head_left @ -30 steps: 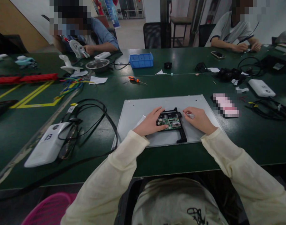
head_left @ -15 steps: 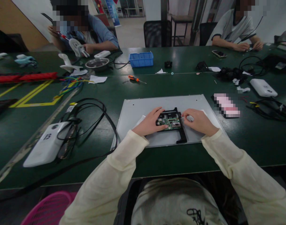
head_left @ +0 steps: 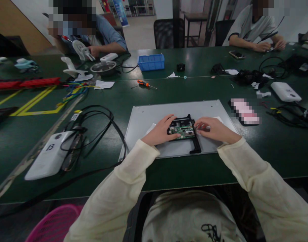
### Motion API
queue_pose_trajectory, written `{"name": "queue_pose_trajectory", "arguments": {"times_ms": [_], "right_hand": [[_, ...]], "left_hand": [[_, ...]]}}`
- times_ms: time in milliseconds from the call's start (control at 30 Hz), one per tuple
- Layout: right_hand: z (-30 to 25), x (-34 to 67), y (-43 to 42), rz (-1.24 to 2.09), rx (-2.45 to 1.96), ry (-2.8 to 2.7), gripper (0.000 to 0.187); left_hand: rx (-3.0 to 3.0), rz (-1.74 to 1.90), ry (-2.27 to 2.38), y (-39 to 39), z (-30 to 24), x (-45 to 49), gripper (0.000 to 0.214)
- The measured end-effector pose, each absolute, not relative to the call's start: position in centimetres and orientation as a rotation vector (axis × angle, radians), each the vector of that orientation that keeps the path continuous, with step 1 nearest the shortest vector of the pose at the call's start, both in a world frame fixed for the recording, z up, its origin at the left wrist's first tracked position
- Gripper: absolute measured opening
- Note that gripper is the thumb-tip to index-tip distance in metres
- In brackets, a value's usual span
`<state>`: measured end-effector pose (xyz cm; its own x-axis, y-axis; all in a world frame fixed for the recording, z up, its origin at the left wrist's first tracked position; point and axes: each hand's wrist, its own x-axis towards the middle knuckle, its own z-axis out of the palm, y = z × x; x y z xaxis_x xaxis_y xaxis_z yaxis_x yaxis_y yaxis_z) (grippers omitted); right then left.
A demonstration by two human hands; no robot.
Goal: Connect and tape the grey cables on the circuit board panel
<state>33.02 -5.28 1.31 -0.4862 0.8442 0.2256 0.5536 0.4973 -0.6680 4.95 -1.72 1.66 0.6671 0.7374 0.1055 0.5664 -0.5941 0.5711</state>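
Note:
A green circuit board (head_left: 184, 131) sits in a black plastic frame (head_left: 195, 145) on a grey metal panel (head_left: 154, 116) in front of me. My left hand (head_left: 160, 132) lies on the board's left side, fingers curled over the frame's edge and thumb pressing on the board. My right hand (head_left: 214, 129) rests at the frame's right edge, its fingers pinched on a small light-coloured item that I cannot make out. Both cream sleeves reach in from below.
A white device marked 13 (head_left: 49, 156) and black cables (head_left: 98, 121) lie to the left. An orange screwdriver (head_left: 145, 84), a blue bin (head_left: 151, 62) and a white device (head_left: 285, 91) lie farther off. Two other people work across the green table (head_left: 270, 148).
My right hand has slid left to the frame's right edge. My left hand has stayed on the board. The view has shifted slightly.

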Motion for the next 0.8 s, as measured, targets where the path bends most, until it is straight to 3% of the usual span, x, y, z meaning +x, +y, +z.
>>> {"name": "queue_pose_trajectory", "arguments": {"times_ms": [133, 367, 800], "right_hand": [[1.5, 33.7, -5.1, 0.739, -1.136, -2.222, 0.032], [2.3, 34.3, -5.4, 0.564, -1.278, -2.309, 0.021], [1.8, 33.6, -5.6, 0.809, -1.281, -2.201, 0.01]], "left_hand": [[2.38, 0.459, 1.006, -1.7, 1.6, 5.0, 0.077], [2.393, 0.437, 1.016, -1.6, 1.5, 4.9, 0.078], [2.384, 0.452, 1.01, -1.6, 1.5, 5.0, 0.076]]}}
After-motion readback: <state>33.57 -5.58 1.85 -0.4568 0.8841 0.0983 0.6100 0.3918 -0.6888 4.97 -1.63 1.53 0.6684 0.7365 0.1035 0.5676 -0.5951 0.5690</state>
